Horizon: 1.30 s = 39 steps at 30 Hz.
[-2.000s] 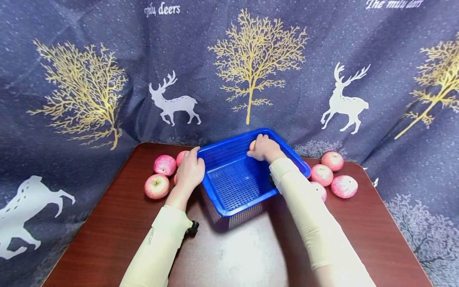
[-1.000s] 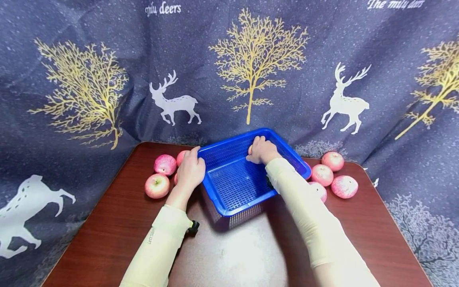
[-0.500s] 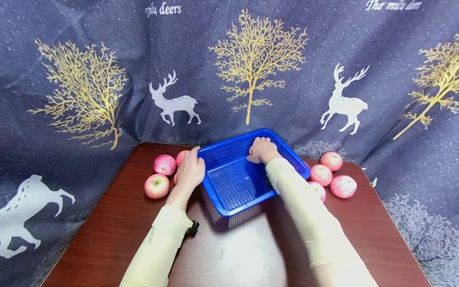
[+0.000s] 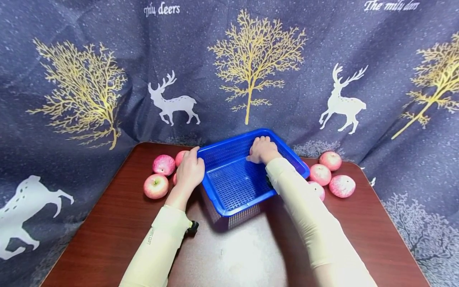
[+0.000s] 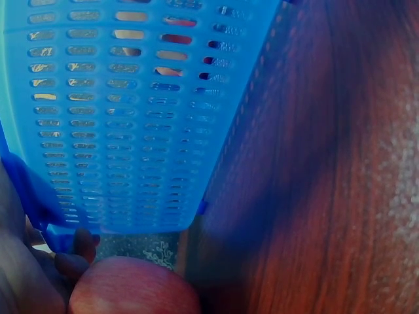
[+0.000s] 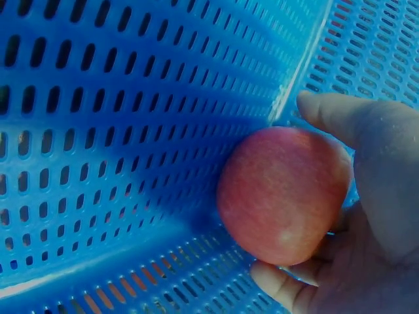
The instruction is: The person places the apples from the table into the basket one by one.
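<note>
A blue plastic basket (image 4: 236, 187) with slotted walls stands in the middle of the table. My left hand (image 4: 191, 169) grips its left rim, with fingertips (image 5: 82, 245) curled over the edge in the left wrist view. Deep in the basket's far right corner is my right hand (image 4: 263, 150). The right wrist view shows a red apple (image 6: 285, 196) low in that corner, between the right thumb (image 6: 334, 118) and the curled fingers below. From the head the right hand hides this apple. Another apple (image 5: 134, 288) lies close to the left hand, outside the basket.
Several apples lie left of the basket, including a pale red one (image 4: 155, 186) and a darker one (image 4: 163, 165). Several more, such as a streaked apple (image 4: 342, 186), lie to the right. A dark patterned cloth (image 4: 229, 79) hangs behind the brown table (image 4: 97, 239).
My right hand has sunk slightly deeper into the basket's corner, and the apple that peeked out beside its fingers is now hidden in the head view. The left hand stays on the rim.
</note>
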Motion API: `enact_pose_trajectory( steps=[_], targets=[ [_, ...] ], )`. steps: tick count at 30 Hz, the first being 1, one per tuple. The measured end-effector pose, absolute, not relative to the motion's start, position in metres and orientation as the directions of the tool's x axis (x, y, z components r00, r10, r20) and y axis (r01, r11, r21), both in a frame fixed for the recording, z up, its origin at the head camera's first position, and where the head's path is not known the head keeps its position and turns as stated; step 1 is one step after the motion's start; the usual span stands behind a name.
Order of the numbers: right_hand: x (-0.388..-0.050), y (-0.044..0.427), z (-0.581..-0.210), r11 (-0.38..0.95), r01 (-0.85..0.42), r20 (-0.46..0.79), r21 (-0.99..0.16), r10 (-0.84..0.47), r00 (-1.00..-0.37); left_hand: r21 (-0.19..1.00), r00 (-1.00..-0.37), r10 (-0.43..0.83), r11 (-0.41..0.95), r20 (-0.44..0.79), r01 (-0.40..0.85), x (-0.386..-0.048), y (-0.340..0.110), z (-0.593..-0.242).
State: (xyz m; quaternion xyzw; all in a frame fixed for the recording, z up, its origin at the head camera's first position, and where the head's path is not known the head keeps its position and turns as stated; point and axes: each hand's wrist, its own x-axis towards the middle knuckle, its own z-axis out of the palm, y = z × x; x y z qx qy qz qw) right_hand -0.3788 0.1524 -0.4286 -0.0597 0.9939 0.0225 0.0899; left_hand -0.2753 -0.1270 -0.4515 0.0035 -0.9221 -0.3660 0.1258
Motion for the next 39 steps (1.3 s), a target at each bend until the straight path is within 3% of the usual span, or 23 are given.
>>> enact_pose_trajectory(
  steps=[7,17,29,39],
  targets=[
    [-0.38,0.156,-0.426,0.989,-0.139,-0.162,0.044,-0.13,-0.978,0.68,-0.967,-0.103,0.729,0.231,0.085,-0.275,-0.127,-0.452],
    [-0.369,0.16,-0.413,0.989,-0.141,-0.112,-0.044,-0.145,-0.983,0.678,-0.964,-0.104,0.729,0.246,0.094,-0.278,-0.126,-0.456],
    [-0.365,0.16,-0.398,0.981,-0.18,-0.021,-0.072,-0.182,-0.983,0.684,-0.966,-0.098,0.723,0.241,0.097,-0.276,-0.127,-0.454],
    [-0.354,0.159,-0.383,0.962,-0.253,0.059,-0.099,-0.248,-0.967,0.684,-0.966,-0.099,0.724,0.239,0.095,-0.276,-0.127,-0.454]
  ],
)
